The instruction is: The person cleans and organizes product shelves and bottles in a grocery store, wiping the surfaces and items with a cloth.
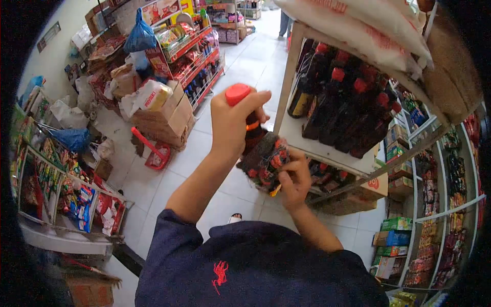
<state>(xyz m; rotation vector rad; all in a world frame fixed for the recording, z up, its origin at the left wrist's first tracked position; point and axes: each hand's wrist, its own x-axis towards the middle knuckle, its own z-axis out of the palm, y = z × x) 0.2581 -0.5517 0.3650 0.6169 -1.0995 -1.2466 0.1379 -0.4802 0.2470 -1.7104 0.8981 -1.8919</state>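
Head camera view: the person is holding a dark sauce bottle (pixel 263 158) tilted in mid-air, just left of the shelf rack, with its red cap (pixel 238 93) pointing up and away. The left hand (pixel 231 123) is wrapping tightly around the neck just under the cap, fingers fully closed on it. The right hand (pixel 295 179) is gripping the lower, labelled end, fingers curled in against the patterned label. A small yellow-orange bit is showing under those fingers, too small to make out.

Right beside the bottle, the rack's pale upright post (pixel 284 87) is standing very close. Behind it, a white shelf board (pixel 319 148) is carrying a packed row of similar red-capped bottles (pixel 348 107). White sacks (pixel 358 25) are lying on the rack's top, near the person's head.

To the left and far ahead, the white tiled floor (pixel 245 61) is running open as an aisle. A stack of cardboard boxes (pixel 166 117) and a red dustpan (pixel 156 153) are sitting well off to the left. Snack racks (pixel 76 189) are lining the near left wall. More stocked shelving (pixel 434 204) is crowding the right side.
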